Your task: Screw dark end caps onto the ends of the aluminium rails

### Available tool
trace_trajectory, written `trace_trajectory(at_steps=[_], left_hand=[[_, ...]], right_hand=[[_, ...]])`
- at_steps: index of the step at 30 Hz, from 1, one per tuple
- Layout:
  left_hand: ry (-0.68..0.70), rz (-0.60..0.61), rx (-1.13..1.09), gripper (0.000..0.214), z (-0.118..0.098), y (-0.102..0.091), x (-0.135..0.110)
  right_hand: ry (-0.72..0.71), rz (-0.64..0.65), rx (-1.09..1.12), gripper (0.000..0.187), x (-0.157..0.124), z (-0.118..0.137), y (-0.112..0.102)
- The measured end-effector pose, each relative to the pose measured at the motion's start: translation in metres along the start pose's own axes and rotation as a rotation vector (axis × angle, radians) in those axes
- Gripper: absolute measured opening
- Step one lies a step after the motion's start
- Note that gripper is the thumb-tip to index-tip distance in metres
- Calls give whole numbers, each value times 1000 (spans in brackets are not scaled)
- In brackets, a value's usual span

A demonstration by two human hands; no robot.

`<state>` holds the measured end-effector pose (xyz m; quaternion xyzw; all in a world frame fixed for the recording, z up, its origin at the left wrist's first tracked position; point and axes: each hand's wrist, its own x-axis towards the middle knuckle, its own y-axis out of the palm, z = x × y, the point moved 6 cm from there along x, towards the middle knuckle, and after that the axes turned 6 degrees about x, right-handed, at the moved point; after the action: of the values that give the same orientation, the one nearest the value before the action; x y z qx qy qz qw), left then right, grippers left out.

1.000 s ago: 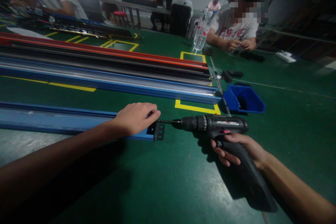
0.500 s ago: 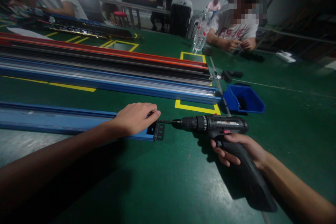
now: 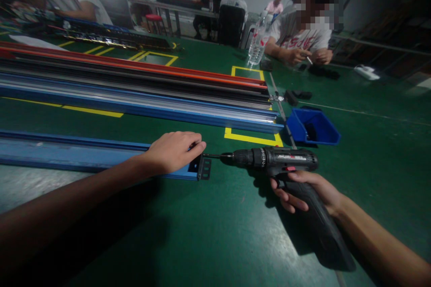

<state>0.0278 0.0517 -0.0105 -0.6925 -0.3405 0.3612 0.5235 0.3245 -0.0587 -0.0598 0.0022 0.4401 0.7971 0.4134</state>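
A black cordless drill (image 3: 289, 161) is gripped by my right hand (image 3: 303, 193), its handle slanting down to the right. The long bit (image 3: 213, 156) points left and meets the black end bracket (image 3: 204, 169) of a blue metal profile (image 3: 84, 154). That profile lies flat on the green tabletop, running off to the left. My left hand (image 3: 177, 152) is closed over the profile's right end, thumb and fingers around the end beside the bracket. The screw head, if there is one at the bit's tip, is too small to make out.
Several long orange, black and blue profiles (image 3: 141, 94) lie behind, across yellow tape marks. A blue bin (image 3: 313, 128) stands behind the drill, near small black blocks (image 3: 296, 97). Water bottles (image 3: 258, 42) stand farther back, and a co-worker (image 3: 303, 45) sits opposite handling something small.
My hands, the drill and the blue profile stay practically in place. Across the table, the co-worker's hands have moved slightly apart, and a small light-coloured piece shows between them.
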Motion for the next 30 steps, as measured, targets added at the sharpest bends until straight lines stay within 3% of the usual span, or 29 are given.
trace_trajectory(at_steps=[30], left_hand=[[3,6,-28,41,0,0,0]], right_hand=[[-17,47,50,40,1,1,2]])
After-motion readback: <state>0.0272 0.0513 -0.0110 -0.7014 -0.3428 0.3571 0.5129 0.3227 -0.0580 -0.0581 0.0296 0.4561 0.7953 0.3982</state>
